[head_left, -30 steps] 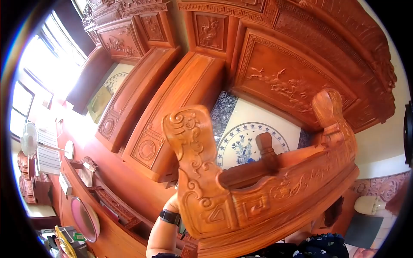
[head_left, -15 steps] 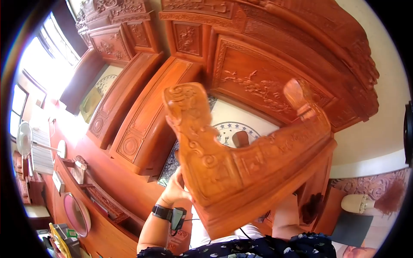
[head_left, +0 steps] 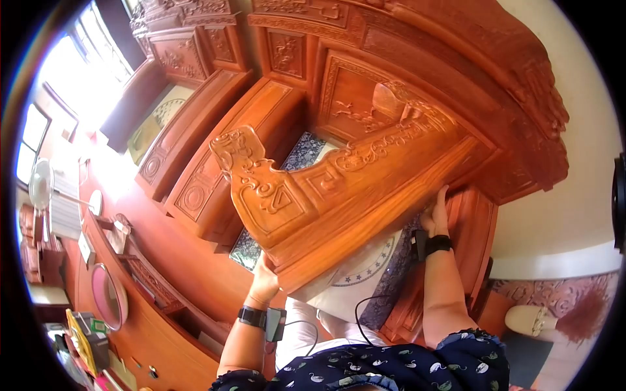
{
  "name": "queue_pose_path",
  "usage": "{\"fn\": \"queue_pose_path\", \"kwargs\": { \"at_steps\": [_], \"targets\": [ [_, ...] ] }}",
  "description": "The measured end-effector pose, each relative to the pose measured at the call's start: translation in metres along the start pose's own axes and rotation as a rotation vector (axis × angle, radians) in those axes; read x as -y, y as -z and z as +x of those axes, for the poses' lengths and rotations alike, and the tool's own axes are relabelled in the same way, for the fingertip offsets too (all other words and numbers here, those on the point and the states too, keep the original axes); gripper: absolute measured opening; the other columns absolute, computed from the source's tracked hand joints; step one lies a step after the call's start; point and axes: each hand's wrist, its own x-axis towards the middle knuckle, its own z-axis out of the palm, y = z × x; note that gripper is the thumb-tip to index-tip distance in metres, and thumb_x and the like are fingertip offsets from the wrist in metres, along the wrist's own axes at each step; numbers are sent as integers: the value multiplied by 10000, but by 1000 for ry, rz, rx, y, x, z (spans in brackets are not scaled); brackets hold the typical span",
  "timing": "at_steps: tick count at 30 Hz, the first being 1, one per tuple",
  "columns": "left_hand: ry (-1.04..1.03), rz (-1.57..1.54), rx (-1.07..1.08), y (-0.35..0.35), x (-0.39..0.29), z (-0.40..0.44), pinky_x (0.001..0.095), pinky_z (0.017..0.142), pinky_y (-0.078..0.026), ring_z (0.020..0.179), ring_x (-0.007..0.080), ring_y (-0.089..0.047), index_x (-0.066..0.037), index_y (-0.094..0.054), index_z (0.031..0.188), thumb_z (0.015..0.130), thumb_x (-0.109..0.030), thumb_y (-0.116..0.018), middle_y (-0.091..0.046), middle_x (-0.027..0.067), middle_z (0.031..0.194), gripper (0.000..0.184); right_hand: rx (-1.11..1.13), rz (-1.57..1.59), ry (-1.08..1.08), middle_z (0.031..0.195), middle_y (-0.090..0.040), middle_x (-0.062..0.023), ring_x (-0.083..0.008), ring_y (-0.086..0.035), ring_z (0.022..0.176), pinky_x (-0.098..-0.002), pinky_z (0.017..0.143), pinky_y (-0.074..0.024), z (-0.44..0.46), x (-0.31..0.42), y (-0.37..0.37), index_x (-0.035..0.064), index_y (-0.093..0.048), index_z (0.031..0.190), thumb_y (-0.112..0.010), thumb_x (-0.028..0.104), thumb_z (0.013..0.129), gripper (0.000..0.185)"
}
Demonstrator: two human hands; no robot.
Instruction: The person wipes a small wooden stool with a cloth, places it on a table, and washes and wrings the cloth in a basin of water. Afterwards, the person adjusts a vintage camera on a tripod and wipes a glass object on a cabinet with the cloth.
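Note:
I hold a low wooden table (head_left: 352,189) with carved legs and apron, tipped so its legs point away from me. My left hand (head_left: 264,281) is closed around its near left corner, the fingers partly hidden behind the wood. Toward the far right end, my right hand (head_left: 435,214) grips the table's edge from below, some fingertips showing. Under the table is a seat cushion (head_left: 355,270) with a white middle, a ring of stars and a dark blue patterned border. It lies on a carved wooden sofa (head_left: 450,260).
The sofa's carved back panel (head_left: 332,85) rises behind the table. A broad wooden armrest (head_left: 215,169) stands at left, with another seat beyond it. A wooden table (head_left: 156,339) at lower left holds a round mirror (head_left: 109,296). Farther left is a white fan (head_left: 42,189).
The low table has turned and shifted left, its far right end moving away from the right wall. My right hand, hidden behind it before, now shows on its edge.

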Motion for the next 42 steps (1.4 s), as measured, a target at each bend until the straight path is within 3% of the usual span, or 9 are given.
{"fn": "queue_pose_path", "kwargs": {
  "at_steps": [3, 9, 20, 21, 24, 30, 34, 36, 42],
  "targets": [
    [26, -118, -44, -5, 23, -12, 332, 997, -342, 1185, 174, -415, -16, -354, 1268, 542, -203, -872, -446, 69, 1266, 912, 19, -115, -41, 1446, -258, -74, -236, -244, 1321, -345, 1098, -162, 10, 13, -30, 22, -274, 1373, -490, 558, 844, 784],
    [52, -320, -125, -13, 29, -18, 336, 993, -348, 1181, 191, -420, 0, -295, 1309, 500, -334, -882, -433, 77, 1270, 1053, 188, -267, -96, 1458, -221, -93, -249, -225, 1327, -363, 1102, -136, 45, 24, -64, 24, -234, 1391, -509, 574, 825, 836],
    [91, -585, -146, -54, 39, -41, 332, 994, -329, 1198, 182, -388, -22, -204, 1360, 720, -425, -733, -396, 79, 1305, 923, 147, -776, -212, 1419, -309, -106, -275, -302, 1293, -433, 1042, -276, 68, 74, -131, 34, -337, 1350, -554, 625, 764, 860],
    [22, -345, -118, -55, 49, -45, 336, 1002, -319, 1201, 181, -384, -32, -208, 1362, 722, -440, -723, -398, 73, 1304, 917, 155, -790, -227, 1419, -309, -106, -275, -302, 1293, -433, 1042, -276, 64, 74, -137, 34, -337, 1350, -554, 625, 764, 860],
    [61, -600, -95, -67, 81, -51, 344, 1024, -287, 1238, 190, -334, -44, -214, 1363, 754, -515, -652, -374, 86, 1323, 886, 102, -945, -220, 1416, -308, -143, -276, -282, 1302, -434, 1052, -241, 75, 65, -142, 9, -361, 1335, -590, 591, 766, 846],
    [102, -487, -101, -60, 153, -56, 353, 1046, -239, 1272, 197, -255, -78, -175, 1376, 797, -666, -382, -276, 79, 1384, 850, 88, -1056, -214, 1403, -333, -149, -276, -298, 1290, -427, 1049, -241, 55, 21, -169, 6, -401, 1309, -657, 571, 721, 855],
    [144, -602, -144, -52, 167, -56, 373, 1041, -247, 1271, 196, -255, -113, -176, 1378, 790, -673, -366, -289, 70, 1375, 833, 34, -1216, -187, 1384, -363, -165, -277, -312, 1284, -433, 1038, -251, 63, -16, -174, -20, -446, 1266, -661, 584, 708, 850],
    [257, -831, -226, -48, 184, -49, 380, 987, -319, 1203, 181, -377, -116, -391, 1309, 779, -508, -619, -428, 18, 1323, 698, -22, -1320, -205, 1402, -333, -169, -290, -290, 1294, -458, 1027, -257, 81, -30, -171, -32, -440, 1264, -649, 605, 702, 875],
    [190, -742, -291, -29, 247, -14, 380, 975, -329, 1225, 168, -346, -181, -308, 1356, 721, -655, -545, -380, -1, 1354, 827, -25, -1391, -214, 1401, -327, -173, -310, -327, 1262, -498, 991, -293, 105, -68, -177, -28, -416, 1289, -639, 617, 705, 898]
  ]
}}
